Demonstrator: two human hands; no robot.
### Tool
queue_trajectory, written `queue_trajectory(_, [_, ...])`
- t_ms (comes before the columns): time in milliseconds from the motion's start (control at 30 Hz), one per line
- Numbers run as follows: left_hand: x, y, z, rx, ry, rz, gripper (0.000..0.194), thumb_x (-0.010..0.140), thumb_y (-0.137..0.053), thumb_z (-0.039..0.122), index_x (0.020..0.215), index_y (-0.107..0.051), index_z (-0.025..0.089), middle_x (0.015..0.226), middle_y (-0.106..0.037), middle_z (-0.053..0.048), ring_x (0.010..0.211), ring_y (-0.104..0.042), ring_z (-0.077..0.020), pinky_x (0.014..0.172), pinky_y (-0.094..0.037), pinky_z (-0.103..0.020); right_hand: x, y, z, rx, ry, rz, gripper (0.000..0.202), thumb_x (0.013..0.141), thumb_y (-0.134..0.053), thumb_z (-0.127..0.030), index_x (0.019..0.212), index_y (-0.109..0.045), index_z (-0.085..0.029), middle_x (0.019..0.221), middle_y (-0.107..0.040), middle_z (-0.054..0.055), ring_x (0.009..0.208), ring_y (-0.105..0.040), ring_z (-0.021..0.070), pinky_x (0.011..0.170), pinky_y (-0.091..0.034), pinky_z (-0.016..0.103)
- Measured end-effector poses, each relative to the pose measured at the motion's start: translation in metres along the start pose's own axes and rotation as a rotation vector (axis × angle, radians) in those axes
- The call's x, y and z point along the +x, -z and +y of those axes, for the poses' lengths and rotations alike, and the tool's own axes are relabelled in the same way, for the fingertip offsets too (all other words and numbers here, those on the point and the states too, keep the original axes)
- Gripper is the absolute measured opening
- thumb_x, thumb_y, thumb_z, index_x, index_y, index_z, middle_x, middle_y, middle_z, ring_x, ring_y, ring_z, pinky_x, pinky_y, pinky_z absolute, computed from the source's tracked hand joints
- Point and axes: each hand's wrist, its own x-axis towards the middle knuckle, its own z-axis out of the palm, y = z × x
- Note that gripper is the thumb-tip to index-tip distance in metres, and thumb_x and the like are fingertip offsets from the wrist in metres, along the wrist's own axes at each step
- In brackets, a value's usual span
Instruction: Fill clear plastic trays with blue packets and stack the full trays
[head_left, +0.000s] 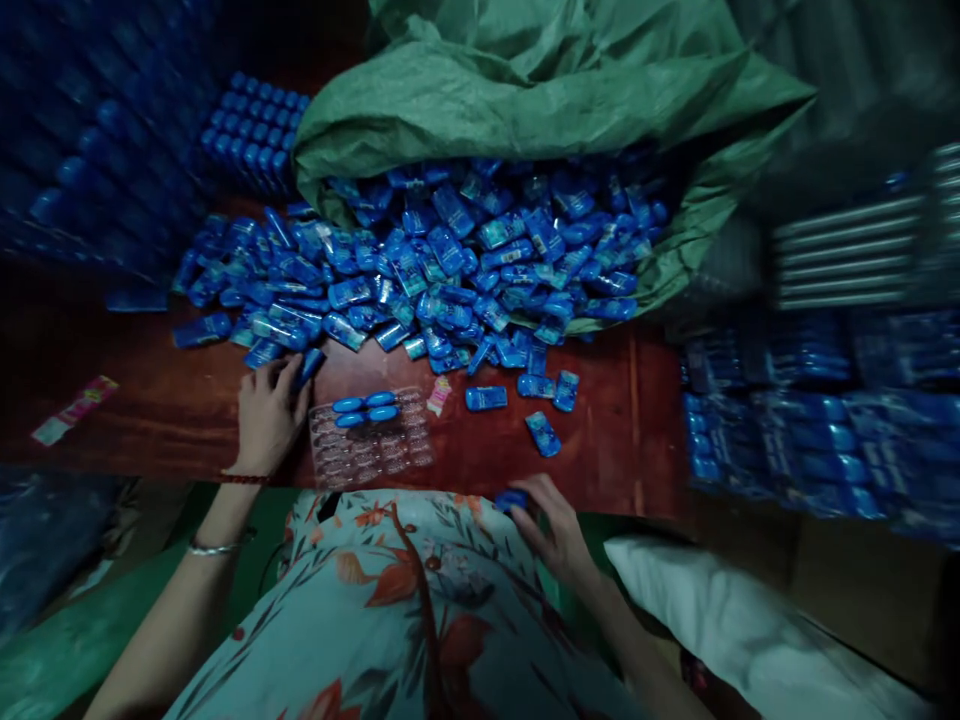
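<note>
My left hand (268,412) is at the front left edge of a heap of small blue labelled bottles (442,260), its fingers closed around one blue bottle (309,368). Low by the table's front edge, my right hand (553,525) pinches another blue bottle (511,499). Between the hands lies a clear plastic tray (375,455) with moulded hollows. Several blue bottles (365,408) lie side by side in its back part. Right of the tray, several loose blue bottles (543,434) are spread on the table.
A green woven sack (510,110) gapes open behind the heap. Stacked rows of blue bottles stand at the back left (251,130) and right (810,440). Pink printed slips (75,410) lie on the reddish wooden table (187,420). A white sack (712,600) sits at lower right.
</note>
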Motion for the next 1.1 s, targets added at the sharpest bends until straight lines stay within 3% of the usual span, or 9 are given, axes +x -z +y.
queue_trajectory(133, [-0.002, -0.003, 0.004, -0.016, 0.02, -0.005, 0.045, 0.088, -0.041, 0.034, 0.129, -0.047, 0.016, 0.12, -0.049, -0.019, 0.111, -0.043, -0.0346, 0.091, -0.035, -0.053, -0.056, -0.026, 0.037, -0.309, -0.125, 0.013, 0.029, 0.085, -0.044, -0.037, 0.108, -0.057, -0.024, 0.102, -0.061, 0.009, 0.09, -0.06, 0.0233, 0.073, -0.05, 0.035])
queue_trajectory(233, [-0.002, -0.003, 0.003, 0.006, 0.031, -0.008, 0.046, 0.088, -0.041, 0.037, 0.128, -0.048, 0.016, 0.119, -0.049, -0.019, 0.109, -0.044, -0.0345, 0.091, -0.036, -0.051, -0.067, -0.045, 0.054, -0.441, -0.283, 0.098, 0.035, 0.089, -0.038, -0.043, 0.11, -0.055, -0.02, 0.103, -0.061, 0.01, 0.086, -0.062, 0.0237, 0.068, -0.049, 0.037])
queue_trajectory(333, [-0.001, -0.001, -0.001, 0.019, 0.033, -0.005, 0.048, 0.088, -0.042, 0.041, 0.128, -0.049, 0.016, 0.116, -0.051, -0.018, 0.105, -0.047, -0.0333, 0.088, -0.039, -0.048, -0.066, -0.046, 0.057, -0.474, -0.203, 0.181, 0.032, 0.092, -0.034, -0.04, 0.104, -0.057, -0.02, 0.096, -0.061, 0.008, 0.085, -0.06, 0.0209, 0.068, -0.047, 0.034])
queue_trajectory(500, [-0.003, -0.001, -0.004, 0.045, 0.04, 0.013, 0.049, 0.088, -0.041, 0.042, 0.127, -0.049, 0.013, 0.113, -0.051, -0.019, 0.101, -0.048, -0.0323, 0.087, -0.04, -0.046, -0.035, -0.026, 0.034, -0.371, 0.141, 0.388, 0.019, 0.091, -0.043, -0.026, 0.104, -0.055, -0.022, 0.091, -0.058, 0.005, 0.086, -0.056, 0.0177, 0.073, -0.045, 0.032])
queue_trajectory(633, [-0.005, -0.001, -0.002, 0.059, 0.002, 0.019, 0.048, 0.089, -0.039, 0.04, 0.128, -0.047, 0.012, 0.111, -0.052, -0.019, 0.101, -0.049, -0.0315, 0.086, -0.04, -0.045, 0.023, -0.011, 0.01, -0.365, 0.043, 0.655, 0.025, 0.09, -0.044, -0.03, 0.111, -0.05, -0.017, 0.095, -0.055, 0.01, 0.092, -0.052, 0.0216, 0.077, -0.045, 0.037])
queue_trajectory(700, [-0.007, 0.0, -0.003, 0.058, -0.026, 0.012, 0.046, 0.09, -0.039, 0.038, 0.128, -0.047, 0.013, 0.111, -0.052, -0.018, 0.1, -0.049, -0.0307, 0.086, -0.041, -0.045, 0.048, -0.005, 0.005, -0.464, -0.103, 0.635, 0.036, 0.09, -0.042, -0.038, 0.115, -0.049, -0.014, 0.104, -0.053, 0.015, 0.096, -0.05, 0.0263, 0.076, -0.044, 0.042])
queue_trajectory(833, [-0.016, 0.007, -0.01, 0.006, -0.032, -0.007, 0.041, 0.091, -0.037, 0.033, 0.126, -0.047, 0.014, 0.103, -0.056, -0.016, 0.093, -0.052, -0.0272, 0.083, -0.043, -0.042, 0.063, 0.007, 0.014, -0.593, -0.259, 0.4, 0.042, 0.089, -0.038, -0.044, 0.116, -0.051, -0.014, 0.106, -0.052, 0.018, 0.094, -0.05, 0.0302, 0.071, -0.043, 0.044])
queue_trajectory(967, [-0.038, 0.023, -0.016, -0.168, 0.05, 0.012, 0.034, 0.091, -0.036, 0.031, 0.118, -0.05, 0.016, 0.096, -0.058, -0.01, 0.088, -0.056, -0.0222, 0.08, -0.047, -0.036, 0.054, 0.004, 0.024, -0.261, -0.107, 0.309, 0.037, 0.087, -0.043, -0.048, 0.105, -0.053, -0.018, 0.095, -0.054, 0.011, 0.087, -0.053, 0.0247, 0.075, -0.045, 0.04])
queue_trajectory(1100, [-0.066, 0.05, -0.005, -0.264, 0.185, 0.156, 0.021, 0.088, -0.045, 0.029, 0.104, -0.053, 0.018, 0.092, -0.059, -0.005, 0.085, -0.058, -0.0179, 0.077, -0.048, -0.03, 0.055, -0.017, -0.001, 0.111, -0.11, 0.236, 0.03, 0.081, -0.055, -0.047, 0.094, -0.055, -0.02, 0.089, -0.057, 0.006, 0.079, -0.057, 0.0197, 0.07, -0.049, 0.033])
